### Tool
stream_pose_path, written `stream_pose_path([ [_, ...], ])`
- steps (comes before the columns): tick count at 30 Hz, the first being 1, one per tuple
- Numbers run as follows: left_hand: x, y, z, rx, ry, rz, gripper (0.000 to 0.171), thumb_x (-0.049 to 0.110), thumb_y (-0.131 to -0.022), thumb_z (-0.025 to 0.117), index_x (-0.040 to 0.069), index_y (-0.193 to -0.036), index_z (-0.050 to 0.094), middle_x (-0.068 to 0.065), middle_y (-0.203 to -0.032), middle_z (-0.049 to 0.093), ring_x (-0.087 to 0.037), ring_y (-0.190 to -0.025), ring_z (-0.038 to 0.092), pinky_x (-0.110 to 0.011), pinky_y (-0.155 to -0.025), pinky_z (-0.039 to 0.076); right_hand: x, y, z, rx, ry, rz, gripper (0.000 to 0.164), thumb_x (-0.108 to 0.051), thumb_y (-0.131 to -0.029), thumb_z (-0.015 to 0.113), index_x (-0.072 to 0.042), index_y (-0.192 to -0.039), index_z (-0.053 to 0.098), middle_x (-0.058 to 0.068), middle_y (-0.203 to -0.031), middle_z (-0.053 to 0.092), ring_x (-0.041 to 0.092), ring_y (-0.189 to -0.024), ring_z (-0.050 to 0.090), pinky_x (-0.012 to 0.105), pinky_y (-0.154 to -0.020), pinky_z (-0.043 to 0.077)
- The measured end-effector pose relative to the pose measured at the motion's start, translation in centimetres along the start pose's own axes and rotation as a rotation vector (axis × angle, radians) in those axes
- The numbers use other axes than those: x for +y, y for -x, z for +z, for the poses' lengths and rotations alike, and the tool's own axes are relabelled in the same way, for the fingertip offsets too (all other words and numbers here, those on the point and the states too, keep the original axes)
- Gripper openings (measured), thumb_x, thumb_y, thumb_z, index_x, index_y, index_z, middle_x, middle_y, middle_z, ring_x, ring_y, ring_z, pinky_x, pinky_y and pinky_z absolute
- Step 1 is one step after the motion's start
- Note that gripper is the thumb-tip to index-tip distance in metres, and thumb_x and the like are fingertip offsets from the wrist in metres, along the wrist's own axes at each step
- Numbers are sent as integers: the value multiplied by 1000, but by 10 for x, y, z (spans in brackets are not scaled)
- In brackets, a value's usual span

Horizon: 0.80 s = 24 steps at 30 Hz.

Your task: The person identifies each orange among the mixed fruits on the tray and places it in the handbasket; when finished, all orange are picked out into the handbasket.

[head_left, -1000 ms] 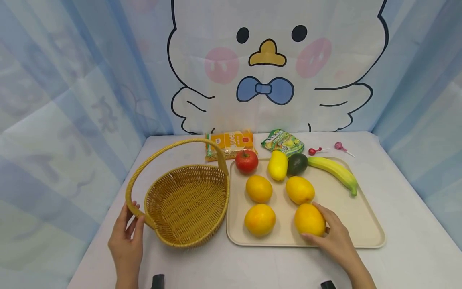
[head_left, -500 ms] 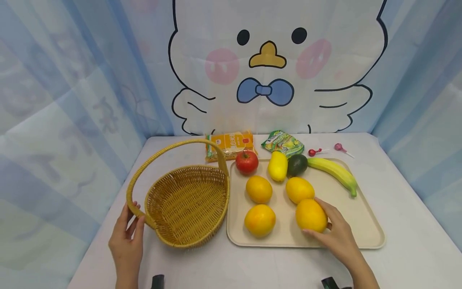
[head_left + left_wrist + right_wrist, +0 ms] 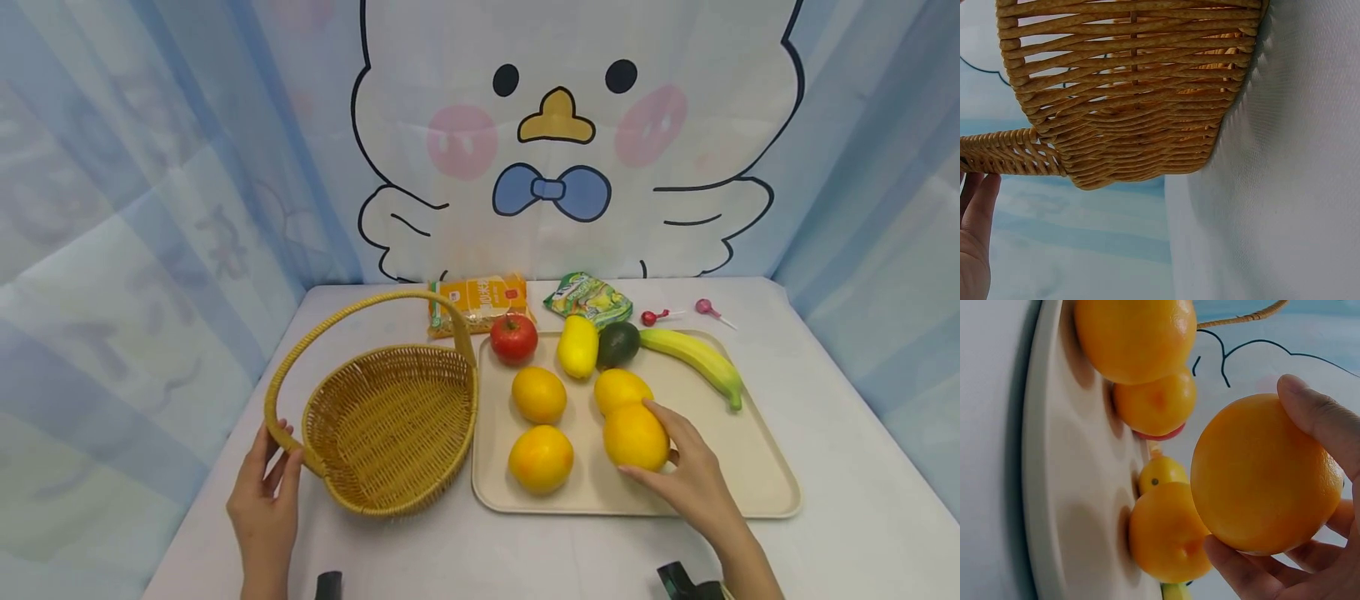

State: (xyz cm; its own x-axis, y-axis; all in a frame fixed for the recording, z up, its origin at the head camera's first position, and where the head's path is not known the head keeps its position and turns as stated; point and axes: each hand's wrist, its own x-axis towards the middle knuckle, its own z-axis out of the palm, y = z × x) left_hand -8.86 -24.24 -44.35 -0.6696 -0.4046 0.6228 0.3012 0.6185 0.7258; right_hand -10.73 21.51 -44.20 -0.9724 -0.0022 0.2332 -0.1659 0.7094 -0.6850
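Note:
My left hand (image 3: 264, 508) grips the lower left end of the handle of a wicker basket (image 3: 390, 425), thumb on one side and fingers on the other. In the left wrist view the basket's woven side (image 3: 1141, 106) stands on the white cloth. My right hand (image 3: 690, 471) holds an orange (image 3: 636, 437) between thumb and fingers, raised above the beige tray (image 3: 750, 467). In the right wrist view the held orange (image 3: 1266, 475) is apart from the tray surface. Another orange (image 3: 621, 390) sits just behind it, partly hidden. Two more oranges (image 3: 541, 459) lie at the tray's left.
Along the tray's back are a tomato (image 3: 513, 339), a yellow oval fruit (image 3: 577, 347), a dark green avocado-like fruit (image 3: 618, 344) and a banana (image 3: 697, 360). Behind stand a grain bag (image 3: 483, 302), a green packet (image 3: 588, 297) and two lollipops (image 3: 703, 307).
My right hand has lifted the orange off the tray and shifted it slightly up and left. My left hand and the basket have stayed in place.

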Motion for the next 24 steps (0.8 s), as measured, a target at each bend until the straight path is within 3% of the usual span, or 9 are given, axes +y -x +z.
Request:
stream_pose_path([
  [8, 1, 1, 0, -2, 17, 10, 61, -10, -83, 63, 12, -137, 49, 19, -123, 56, 8, -114, 53, -4, -89, 50, -6, -5, 4, 2, -32, -36, 87, -25, -67, 85, -11, -140, 41, 19, -137, 44, 36, -119, 47, 56, -86, 56],
  [14, 1, 0, -1, -10, 0, 17, 61, -11, -83, 63, 12, -138, 48, 0, -124, 60, 9, -114, 52, -3, -89, 49, -14, -9, 6, -11, -47, -46, 86, -29, -68, 85, -12, -140, 41, 18, -138, 44, 35, -119, 47, 55, -87, 57],
  [16, 1, 0, -2, -13, -5, 18, 62, -11, -82, 63, 12, -138, 48, 0, -125, 60, 10, -114, 52, -3, -89, 49, -17, -10, 7, -18, -51, -50, 85, -30, -69, 84, -13, -140, 41, 18, -138, 45, 34, -118, 48, 55, -87, 57],
  [20, 1, -1, -3, -17, -13, 17, 62, -11, -82, 63, 12, -138, 48, 8, -125, 58, 10, -114, 51, -3, -89, 49, -21, -14, 9, -23, -41, -89, 85, -33, -68, 84, -14, -140, 42, 15, -136, 47, 30, -116, 49, 48, -84, 60],
  [24, 2, -1, -3, -21, -20, 14, 63, -10, -82, 64, 13, -138, 48, -6, -124, 61, 11, -114, 51, -3, -89, 48, -26, -19, 12, -34, -38, -132, 87, -33, -67, 85, -16, -140, 42, 10, -137, 48, 25, -116, 50, 37, -83, 61],
])
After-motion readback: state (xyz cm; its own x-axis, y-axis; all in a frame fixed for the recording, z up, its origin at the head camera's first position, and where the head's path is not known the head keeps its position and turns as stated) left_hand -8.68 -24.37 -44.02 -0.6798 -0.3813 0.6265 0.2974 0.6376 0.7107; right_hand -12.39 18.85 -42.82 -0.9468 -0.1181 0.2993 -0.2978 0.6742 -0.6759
